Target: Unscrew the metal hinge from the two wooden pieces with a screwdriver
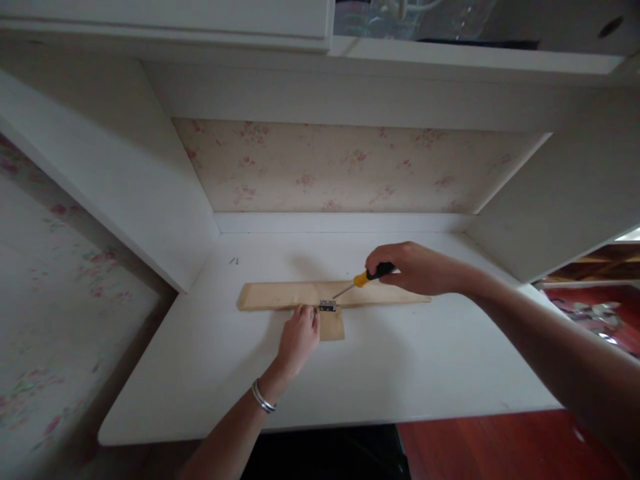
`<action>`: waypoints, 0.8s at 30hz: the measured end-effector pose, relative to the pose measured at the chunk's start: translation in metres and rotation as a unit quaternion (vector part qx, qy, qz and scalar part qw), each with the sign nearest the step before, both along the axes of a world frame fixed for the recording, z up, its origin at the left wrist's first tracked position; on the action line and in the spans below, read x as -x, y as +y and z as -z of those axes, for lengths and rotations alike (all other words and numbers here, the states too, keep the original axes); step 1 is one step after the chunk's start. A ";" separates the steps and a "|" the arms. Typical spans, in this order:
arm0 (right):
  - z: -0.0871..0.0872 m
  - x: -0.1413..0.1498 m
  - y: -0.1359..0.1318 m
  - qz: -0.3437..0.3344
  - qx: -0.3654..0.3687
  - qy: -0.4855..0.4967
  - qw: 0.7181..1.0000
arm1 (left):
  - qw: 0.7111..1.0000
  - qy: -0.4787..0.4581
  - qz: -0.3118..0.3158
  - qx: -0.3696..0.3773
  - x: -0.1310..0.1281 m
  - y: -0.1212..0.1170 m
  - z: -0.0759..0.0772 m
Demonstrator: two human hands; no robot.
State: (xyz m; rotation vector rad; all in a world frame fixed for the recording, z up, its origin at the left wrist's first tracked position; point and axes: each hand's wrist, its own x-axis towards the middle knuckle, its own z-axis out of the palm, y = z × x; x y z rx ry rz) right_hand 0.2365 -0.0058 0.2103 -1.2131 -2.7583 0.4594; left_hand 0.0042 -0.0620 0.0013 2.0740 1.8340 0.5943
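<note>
Worktop: white [430,367], under a flowered wall.
Board: wooden [280,294], flat on worktop; likely light, stiff; best held by its edges.
Right grip [413,265]: closed round handle of screwdriver [361,279]; tip at hinge, contact unclear.
Left grip [300,331]: fingers bunched at board's near edge; what is pinched cannot be told.
Block [332,327]: against board's near edge.
Hinge [327,306]: over the joint; probably rigid, slippery; steady by its sides.

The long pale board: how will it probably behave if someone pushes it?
The long pale board looks stiff, since its edges run fairly straight. Being flat, it would probably slide on the white desktop rather than roll. With the small hinge at its edge, the shorter piece might drag along.
</note>
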 end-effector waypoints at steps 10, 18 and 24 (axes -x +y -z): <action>0.122 -0.070 -0.066 0.329 0.108 0.337 0.876 | 0.965 0.145 0.214 -0.035 -0.017 0.018 -0.027; 0.179 -0.083 -0.095 0.430 0.158 0.451 0.766 | 0.939 0.201 0.272 -0.063 -0.026 0.034 -0.023; 0.196 -0.079 -0.105 0.468 0.183 0.497 0.708 | 0.940 0.223 0.251 -0.056 -0.030 0.039 -0.021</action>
